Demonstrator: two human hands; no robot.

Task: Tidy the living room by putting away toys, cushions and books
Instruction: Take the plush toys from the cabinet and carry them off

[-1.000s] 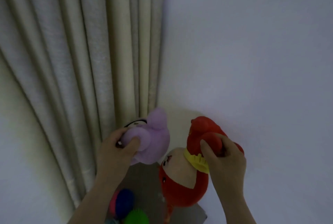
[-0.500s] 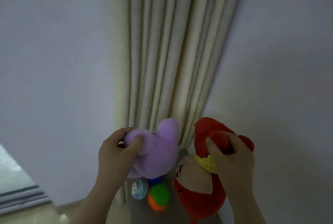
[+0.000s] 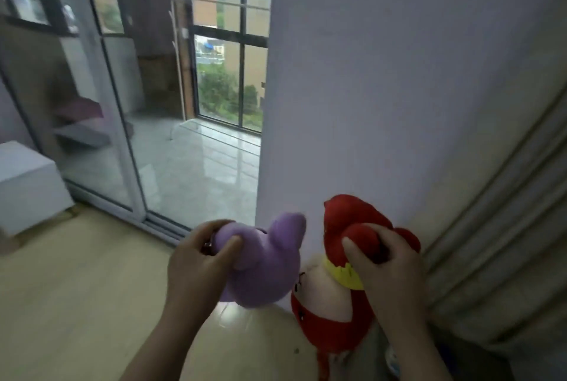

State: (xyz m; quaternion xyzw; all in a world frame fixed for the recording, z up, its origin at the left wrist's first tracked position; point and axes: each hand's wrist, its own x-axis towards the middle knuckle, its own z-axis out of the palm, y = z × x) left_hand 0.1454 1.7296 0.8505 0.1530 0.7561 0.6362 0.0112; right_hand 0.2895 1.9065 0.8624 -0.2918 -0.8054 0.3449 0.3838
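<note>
Left hand (image 3: 196, 261) grasping purple plush toy (image 3: 264, 267), right hand (image 3: 389, 264) grasping red plush toy (image 3: 334, 328); both held up, toys touching.

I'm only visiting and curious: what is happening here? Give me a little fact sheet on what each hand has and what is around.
Left hand: grips a purple plush toy
Right hand: grips a red plush toy
Toys: side by side, held above the floor; whether they touch, cannot tell
Right of toys: pale curtain
Behind toys: plain wall
Left: sliding glass door
</note>
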